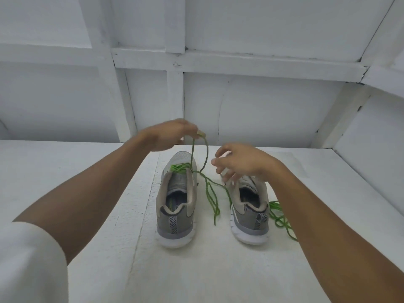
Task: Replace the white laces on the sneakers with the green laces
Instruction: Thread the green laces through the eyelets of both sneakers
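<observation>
1. Currently, head view, layout: two grey sneakers stand side by side on the white tabletop, heels toward the camera. The left sneaker carries a green lace crossed through its upper eyelets. The right sneaker has its eyelet area hidden behind a hand, so its lacing cannot be judged. No white lace is in sight.
2. Head view, hands: the left hand is raised above the left sneaker's toe and pinches a bend of the green lace between its fingertips. Two strands fall from that pinch to the top eyelets. The right hand hovers over the right sneaker, fingers spread and loosely bent, with nothing visibly gripped.
3. Head view, loose material: slack from the green lace trails onto the tabletop between the sneakers. A second green lace lies in a loose tangle just beside the right sneaker's outer side.
4. Handling assessment: the lace appears light, limp and thin, so it will sag and snag rather than push. It is best taken near its stiff tip for threading. The sneaker looks light enough to shift under a pull, so steadying it at the collar seems advisable.
</observation>
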